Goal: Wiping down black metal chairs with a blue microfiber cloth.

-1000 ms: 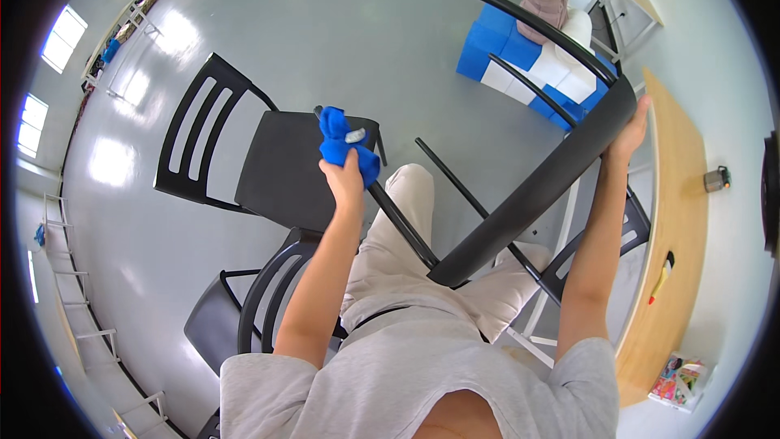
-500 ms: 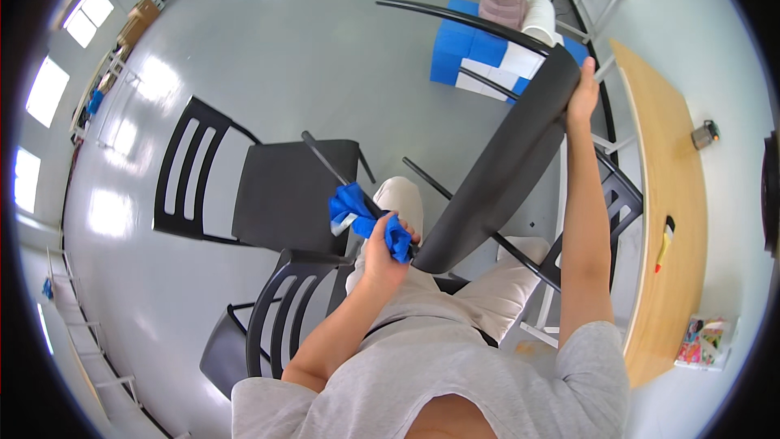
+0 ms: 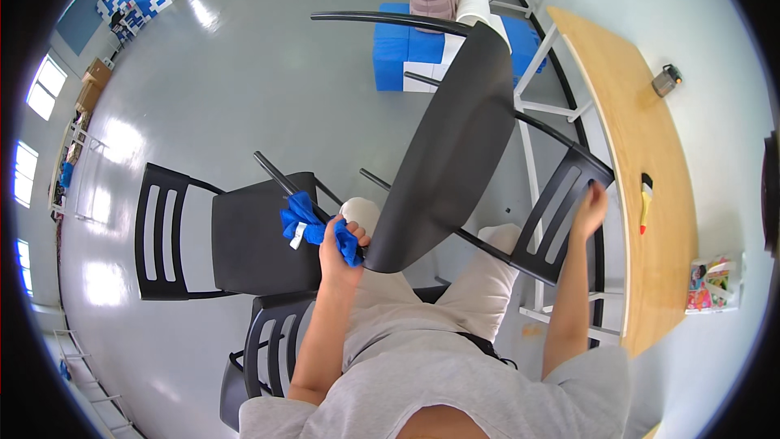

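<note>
A black chair [image 3: 447, 146] is tipped on its side in front of me, its seat edge-on and its legs pointing left. My left hand [image 3: 341, 256] is closed around a blue cloth [image 3: 302, 215] with a white tag, which is wrapped about one of the chair's legs [image 3: 272, 171]. On the other side, my right hand [image 3: 591, 210] is at the top edge of the chair's slotted backrest [image 3: 561, 211], fingers curled against it and partly hidden. My legs are under the tipped chair.
Another black chair [image 3: 264, 232] stands to the left, and more black chairs [image 3: 264, 349] are behind it near my left arm. At right is a wooden table [image 3: 650, 154] with a cutter [image 3: 646, 203] and bottle [image 3: 667, 80]. Blue and white blocks [image 3: 398, 49] stand ahead.
My right hand has moved from the seat's far edge down to the backrest. The chair has turned, bringing its backrest into fuller view. My left hand stays on the cloth and leg.
</note>
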The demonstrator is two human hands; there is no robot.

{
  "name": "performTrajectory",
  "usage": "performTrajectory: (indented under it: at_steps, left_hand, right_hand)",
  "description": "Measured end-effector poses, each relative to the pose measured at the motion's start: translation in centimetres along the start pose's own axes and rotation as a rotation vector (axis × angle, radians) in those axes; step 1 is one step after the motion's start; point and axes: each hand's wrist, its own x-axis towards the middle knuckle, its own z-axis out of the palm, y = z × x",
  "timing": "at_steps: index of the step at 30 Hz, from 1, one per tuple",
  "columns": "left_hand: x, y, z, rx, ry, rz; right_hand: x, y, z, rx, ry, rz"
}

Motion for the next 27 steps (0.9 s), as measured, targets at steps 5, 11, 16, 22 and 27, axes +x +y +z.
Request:
performTrajectory:
  at_steps: [5, 11, 16, 22, 27]
  left_hand:
    - [3.0, 0.5, 1.0, -0.004, 0.001, -0.035]
    - [8.1, 1.0, 3.5, 0.036, -0.01, -0.041]
    - [14.2, 1.5, 3.9, -0.027, -0.045, -0.179]
    - [20.9, 1.1, 3.1, 0.077, 0.137, -0.24]
    - [24.6, -0.5, 0.3, 0.083, 0.235, -0.319]
  right_hand:
    - [-9.2, 13.2, -8.6, -0.541, -0.34, 0.338]
    - [-13.7, 16.3, -9.8, 0.033, -0.627, 0.806]
    - [-16.5, 14.0, -11.9, 0.13, -0.505, 0.765]
    - [-20.0, 5.9, -14.7, 0.136, -0.256, 0.81]
    - [-20.4, 3.8, -17.3, -0.016, -0.223, 0.797]
